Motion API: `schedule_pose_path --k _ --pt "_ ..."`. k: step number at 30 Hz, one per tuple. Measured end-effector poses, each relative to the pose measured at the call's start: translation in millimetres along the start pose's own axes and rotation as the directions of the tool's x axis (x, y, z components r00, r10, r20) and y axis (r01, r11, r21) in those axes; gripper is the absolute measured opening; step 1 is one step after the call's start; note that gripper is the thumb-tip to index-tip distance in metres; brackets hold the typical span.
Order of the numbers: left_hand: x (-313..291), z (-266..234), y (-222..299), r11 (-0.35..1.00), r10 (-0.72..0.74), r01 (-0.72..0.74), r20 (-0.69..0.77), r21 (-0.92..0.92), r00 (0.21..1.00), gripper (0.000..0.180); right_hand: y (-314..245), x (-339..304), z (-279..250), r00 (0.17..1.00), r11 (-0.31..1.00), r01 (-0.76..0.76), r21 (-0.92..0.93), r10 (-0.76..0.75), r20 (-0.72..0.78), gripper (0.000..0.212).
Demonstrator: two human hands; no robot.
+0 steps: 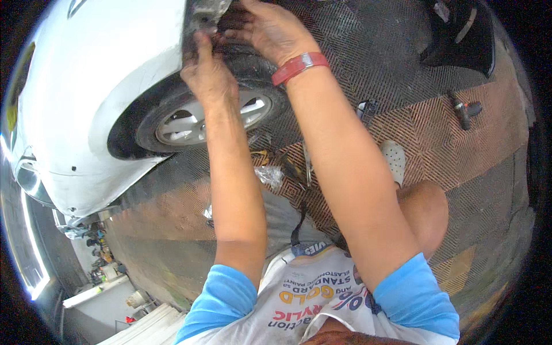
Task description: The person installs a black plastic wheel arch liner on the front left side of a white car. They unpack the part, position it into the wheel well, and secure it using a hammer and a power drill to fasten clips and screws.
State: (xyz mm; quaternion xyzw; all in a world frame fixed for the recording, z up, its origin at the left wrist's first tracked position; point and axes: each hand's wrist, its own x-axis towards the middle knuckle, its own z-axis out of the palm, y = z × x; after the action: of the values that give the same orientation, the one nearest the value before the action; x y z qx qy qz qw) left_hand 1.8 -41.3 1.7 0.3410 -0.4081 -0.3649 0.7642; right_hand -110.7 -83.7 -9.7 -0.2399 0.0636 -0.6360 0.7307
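A white car's front corner [109, 75] fills the upper left, its wheel [190, 123] in the arch below my hands. My left hand [210, 80] is at the body's edge above the tyre, one finger stretched up against the dark end of the panel [201, 17]; its other fingers are partly hidden. To its right, my right hand [276, 34], a red band [300, 67] on its wrist, reaches into the dark gap with fingers apart. The fingertips are blurred, and I see nothing held in either hand.
On the patterned mat floor [420, 138] lie a cordless power tool [464, 109] and clear plastic wrapping [269, 177]. A black car panel [460, 40] rests at the upper right. My foot in a light dotted shoe [394, 161] stands beside my right arm. Shelving with clutter [103, 273] is at the lower left.
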Motion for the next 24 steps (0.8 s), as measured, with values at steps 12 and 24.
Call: schedule_pose_path --k 12,24 --pt "6.5 6.9 3.7 0.992 -0.049 0.058 -0.084 0.11 0.995 0.04 -10.3 14.3 10.2 0.979 0.976 0.203 -0.076 -0.204 -0.016 0.053" --pt "3.7 16.9 3.3 0.979 -0.025 0.06 -0.18 0.195 0.983 0.043 -37.3 27.3 22.8 0.828 0.601 0.411 -0.686 -0.561 0.005 0.036"
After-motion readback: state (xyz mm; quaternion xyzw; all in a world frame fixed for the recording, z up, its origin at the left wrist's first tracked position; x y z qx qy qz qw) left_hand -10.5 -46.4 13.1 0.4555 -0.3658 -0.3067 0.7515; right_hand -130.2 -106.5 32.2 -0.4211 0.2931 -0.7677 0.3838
